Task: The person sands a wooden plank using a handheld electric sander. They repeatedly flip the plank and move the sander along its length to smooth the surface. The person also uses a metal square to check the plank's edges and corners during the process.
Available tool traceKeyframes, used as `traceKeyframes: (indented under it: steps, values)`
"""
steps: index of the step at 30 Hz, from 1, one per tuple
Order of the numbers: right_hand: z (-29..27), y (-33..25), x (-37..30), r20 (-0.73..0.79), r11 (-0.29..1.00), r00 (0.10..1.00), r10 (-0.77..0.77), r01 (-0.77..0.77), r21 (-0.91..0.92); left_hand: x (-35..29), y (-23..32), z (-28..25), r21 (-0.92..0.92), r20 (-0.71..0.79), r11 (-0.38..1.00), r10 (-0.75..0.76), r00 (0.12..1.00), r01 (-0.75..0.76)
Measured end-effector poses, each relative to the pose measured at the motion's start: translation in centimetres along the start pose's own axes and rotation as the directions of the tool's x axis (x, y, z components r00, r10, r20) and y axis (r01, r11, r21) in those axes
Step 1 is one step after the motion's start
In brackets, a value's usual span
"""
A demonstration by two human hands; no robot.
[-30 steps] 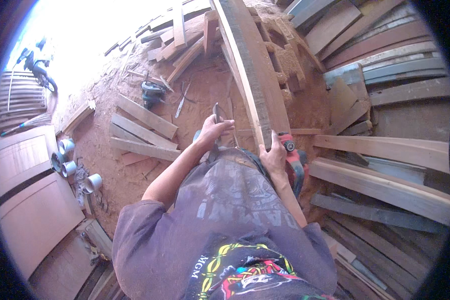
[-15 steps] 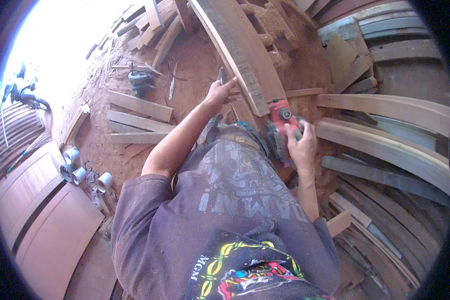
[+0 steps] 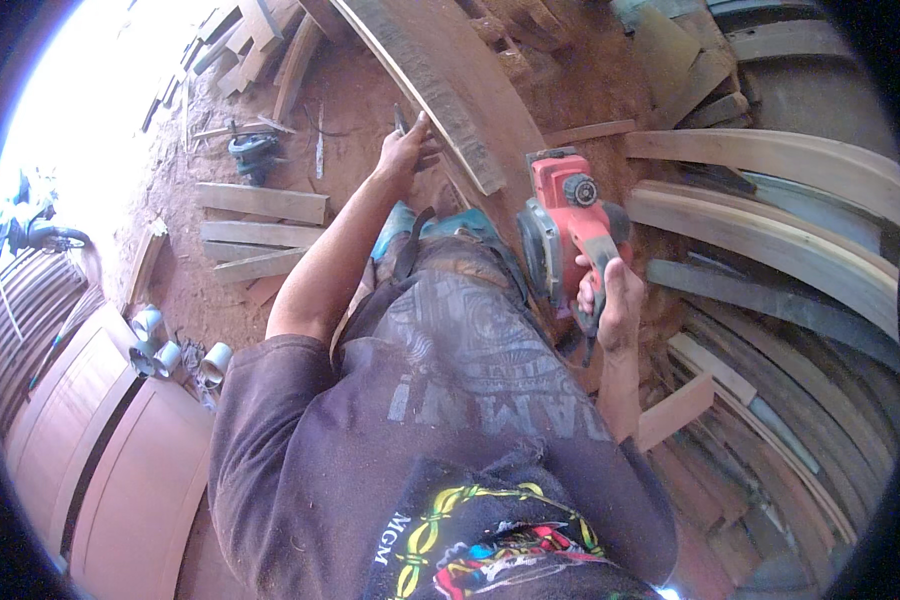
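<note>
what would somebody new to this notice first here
Probably the red-and-black power tool, bright against the brown ground right of centre, its rear handle in the right hand. Next, the long, thick board running up to the top edge, with the left hand by its left side, a thin dark object in its fingers. Then the broad, smooth wooden panels at lower left.

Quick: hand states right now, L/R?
Left hand: holding a thin dark object, kind unclear; other fingers partly spread.
Right hand: closed around the rear handle of the red power planer.
</note>
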State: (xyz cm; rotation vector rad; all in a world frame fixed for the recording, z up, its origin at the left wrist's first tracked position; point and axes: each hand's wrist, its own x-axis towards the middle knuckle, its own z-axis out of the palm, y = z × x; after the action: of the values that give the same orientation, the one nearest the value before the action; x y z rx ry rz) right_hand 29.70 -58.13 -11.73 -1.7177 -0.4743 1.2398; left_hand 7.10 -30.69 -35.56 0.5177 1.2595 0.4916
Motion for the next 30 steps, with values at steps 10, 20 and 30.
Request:
traceKeyframes:
  steps: [10, 20, 30]
  values:
    - [4.1, -3.3, 1.4, 0.148, 0.878, 0.985, -0.089, 0.147, -0.456, 0.3, 0.0, 0.2, 0.065, 0.032, 0.997, -0.04, 0.999, 0.038]
    - [8.3, -5.8, 5.7, 0.165, 0.947, 0.986, -0.005, 0.058, -0.317, -1.0, 0.2, 1.0, 0.057, 0.054, 0.998, -0.008, 0.999, 0.004]
    - [15.7, -9.9, 16.1, 0.236, 0.838, 0.938, -0.253, 0.335, -0.431, -0.9, 0.4, 0.7, 0.149, 0.149, 0.989, -0.009, 0.989, -0.014]
